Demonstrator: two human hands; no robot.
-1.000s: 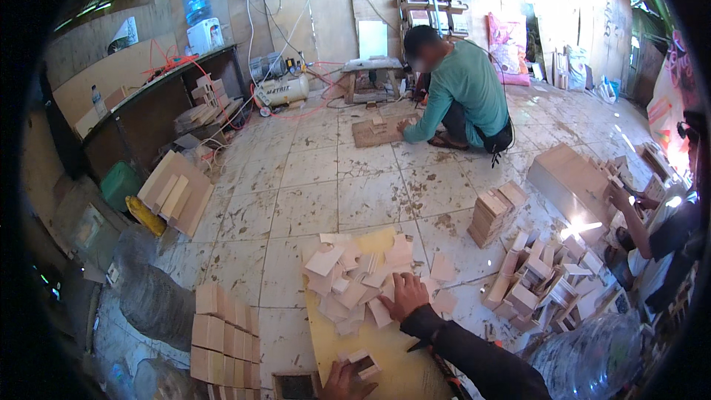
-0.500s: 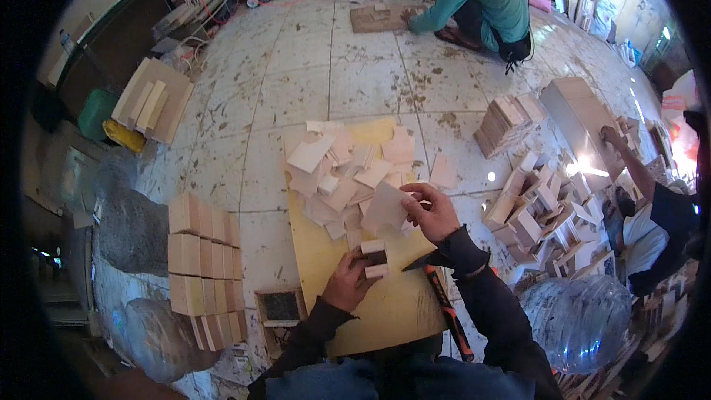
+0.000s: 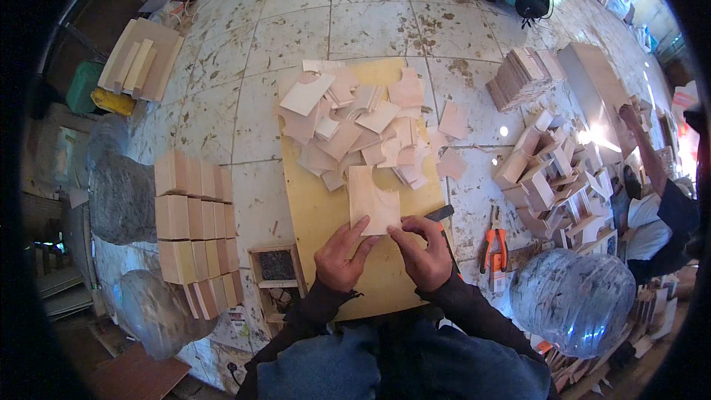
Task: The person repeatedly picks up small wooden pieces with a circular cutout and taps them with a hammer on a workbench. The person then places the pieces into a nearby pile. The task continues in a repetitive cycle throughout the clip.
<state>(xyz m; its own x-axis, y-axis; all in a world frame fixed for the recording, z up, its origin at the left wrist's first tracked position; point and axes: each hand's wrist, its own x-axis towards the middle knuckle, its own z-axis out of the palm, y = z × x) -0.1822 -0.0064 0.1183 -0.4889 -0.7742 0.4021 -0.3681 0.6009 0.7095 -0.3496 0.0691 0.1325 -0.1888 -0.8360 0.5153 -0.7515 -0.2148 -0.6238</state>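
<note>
Upright above the yellow board, a thin pale wooden panel with a curved notch at its upper right is held between both hands. My left hand pinches its lower left corner between thumb and fingers. At the lower right corner, my right hand grips it with thumb and forefinger. Anything behind the panel is hidden. Just beyond it lies a loose heap of similar notched wooden panels. A hammer's black head shows beside my right hand, which covers part of its handle.
Stacked wooden blocks stand at left, beside a small compartmented wooden box. Orange-handled pliers lie at right, near a clear plastic-wrapped bundle. Assembled wooden pieces pile up beyond; a co-worker's arm reaches in there.
My right hand has brought the panel down to my left hand, and both now hold it. The small wooden piece from my left hand is out of sight. The view has tipped downward.
</note>
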